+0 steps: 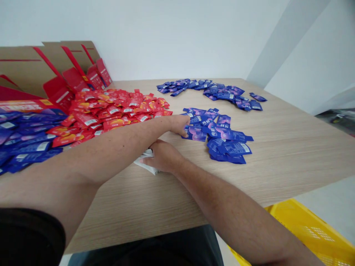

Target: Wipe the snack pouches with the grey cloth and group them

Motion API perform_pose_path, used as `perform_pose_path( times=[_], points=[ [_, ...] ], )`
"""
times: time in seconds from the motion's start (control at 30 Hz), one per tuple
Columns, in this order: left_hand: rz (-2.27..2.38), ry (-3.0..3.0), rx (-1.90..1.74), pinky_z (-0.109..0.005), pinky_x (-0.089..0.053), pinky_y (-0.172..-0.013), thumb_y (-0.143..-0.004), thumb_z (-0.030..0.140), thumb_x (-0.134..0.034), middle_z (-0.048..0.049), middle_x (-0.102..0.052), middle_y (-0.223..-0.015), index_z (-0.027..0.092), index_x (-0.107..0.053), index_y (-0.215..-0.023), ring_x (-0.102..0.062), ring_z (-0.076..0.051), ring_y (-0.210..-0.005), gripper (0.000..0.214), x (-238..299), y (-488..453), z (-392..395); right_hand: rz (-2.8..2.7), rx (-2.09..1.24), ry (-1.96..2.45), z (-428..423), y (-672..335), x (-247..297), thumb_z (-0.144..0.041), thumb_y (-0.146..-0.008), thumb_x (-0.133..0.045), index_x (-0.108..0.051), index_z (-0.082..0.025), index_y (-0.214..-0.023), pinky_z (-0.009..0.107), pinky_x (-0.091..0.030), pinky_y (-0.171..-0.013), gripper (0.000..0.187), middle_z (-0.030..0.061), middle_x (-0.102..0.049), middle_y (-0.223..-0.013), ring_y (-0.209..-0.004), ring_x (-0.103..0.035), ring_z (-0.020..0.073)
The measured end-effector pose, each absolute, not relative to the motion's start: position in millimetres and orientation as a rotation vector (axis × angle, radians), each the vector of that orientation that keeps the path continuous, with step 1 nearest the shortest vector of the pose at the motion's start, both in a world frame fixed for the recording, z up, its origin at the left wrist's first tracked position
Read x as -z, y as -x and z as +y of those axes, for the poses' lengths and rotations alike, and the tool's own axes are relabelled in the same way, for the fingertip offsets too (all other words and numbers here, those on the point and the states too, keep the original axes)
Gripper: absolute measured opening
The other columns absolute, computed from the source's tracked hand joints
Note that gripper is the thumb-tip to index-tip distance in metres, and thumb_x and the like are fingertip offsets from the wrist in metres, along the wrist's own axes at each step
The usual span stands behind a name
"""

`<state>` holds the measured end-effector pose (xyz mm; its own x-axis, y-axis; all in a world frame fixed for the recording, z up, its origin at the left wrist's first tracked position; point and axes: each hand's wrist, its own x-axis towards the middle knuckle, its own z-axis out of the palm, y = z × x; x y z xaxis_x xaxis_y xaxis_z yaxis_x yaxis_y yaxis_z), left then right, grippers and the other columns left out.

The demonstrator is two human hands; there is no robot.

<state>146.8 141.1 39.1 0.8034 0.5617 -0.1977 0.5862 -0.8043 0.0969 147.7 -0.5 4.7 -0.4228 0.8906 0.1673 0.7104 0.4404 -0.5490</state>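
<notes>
My left hand (179,125) reaches across from the left, its fingertips closed on the near-left edge of a blue pouch (196,134) with white lettering. That pouch lies at the left side of a loose pile of blue pouches (229,146). Below my left forearm, my right hand (165,157) is closed on a white, flat, folded thing (148,167) at the table surface. My left forearm and right fingers hide part of the white thing, and I cannot tell what it is.
Red pouches (124,107) are heaped at the left, beside stacked blue pouches (26,138). Open red cardboard boxes (62,90) stand behind them. More blue pouches (219,90) form a curved row at the back of the wooden table (291,147). A yellow crate (313,229) is at lower right.
</notes>
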Motion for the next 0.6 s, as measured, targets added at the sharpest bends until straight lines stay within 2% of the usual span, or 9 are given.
perform_pose_path(
  times=[0.1,0.17,0.23,0.33,0.43,0.6],
  points=[
    [0.924,-2.711,0.162,-0.025,-0.043,-0.065,-0.065,0.043,-0.078,-0.0033,-0.074,-0.091,0.022,-0.068,-0.105,-0.067,-0.02,-0.082,0.047,-41.2,-127.3,139.5,-2.312,-0.528,1.366,-2.4,-148.2,-6.7,-0.056,-0.088,-0.06,-0.069,-0.015,-0.111,0.036,-0.05,-0.079,0.048,0.0161,-0.07,-0.111,-0.098,-0.067,0.029],
    [0.945,-2.572,0.057,-0.024,-0.042,-0.061,-0.067,0.037,-0.076,-0.0005,-0.071,-0.078,0.022,-0.069,-0.089,-0.065,-0.017,-0.072,0.028,-43.4,-111.3,135.6,-2.344,-0.513,1.37,-3.9,-148.8,-8.6,-0.056,-0.087,-0.063,-0.068,-0.016,-0.109,0.034,-0.047,-0.075,0.046,0.0147,-0.069,-0.108,-0.094,-0.066,0.027],
    [0.979,-2.357,-0.118,-0.024,-0.044,-0.06,-0.068,0.031,-0.072,0.0001,-0.069,-0.073,0.02,-0.068,-0.082,-0.064,-0.015,-0.066,0.017,-48.0,-92.8,129.6,-2.374,-0.513,1.36,-5.7,-148.8,-11.4,-0.054,-0.086,-0.066,-0.068,-0.017,-0.107,0.032,-0.045,-0.073,0.043,0.0127,-0.068,-0.107,-0.091,-0.064,0.0243],
    [1.051,-2.116,-0.435,-0.025,-0.047,-0.059,-0.069,0.028,-0.07,0.0,-0.069,-0.071,0.019,-0.07,-0.084,-0.063,-0.015,-0.062,0.017,-61.0,-60.1,117.2,-2.416,-0.536,1.293,-9.3,-147.6,-16.7,-0.052,-0.085,-0.069,-0.067,-0.016,-0.103,0.029,-0.043,-0.072,0.04,0.0097,-0.066,-0.102,-0.085,-0.061,0.02],
    [1.178,-2.15,-0.673,-0.023,-0.045,-0.057,-0.07,0.029,-0.071,0.0008,-0.067,-0.069,0.019,-0.071,-0.084,-0.06,-0.013,-0.061,0.017,-76.5,-22.9,101.2,-2.424,-0.559,1.187,-13.6,-146.0,-21.8,-0.049,-0.084,-0.074,-0.067,-0.016,-0.098,0.028,-0.042,-0.073,0.036,0.0064,-0.063,-0.097,-0.083,-0.058,0.0172],
    [1.229,-2.087,-0.787,-0.023,-0.041,-0.054,-0.074,0.038,-0.073,0.0026,-0.062,-0.064,0.019,-0.07,-0.085,-0.054,-0.012,-0.057,0.022,-85.1,33.0,70.9,-2.236,-0.554,1.098,-17.1,-149.0,-25.5,-0.039,-0.081,-0.078,-0.067,-0.017,-0.091,0.03,-0.045,-0.079,0.027,0.0036,-0.059,-0.091,-0.086,-0.056,0.0179]
  ],
)
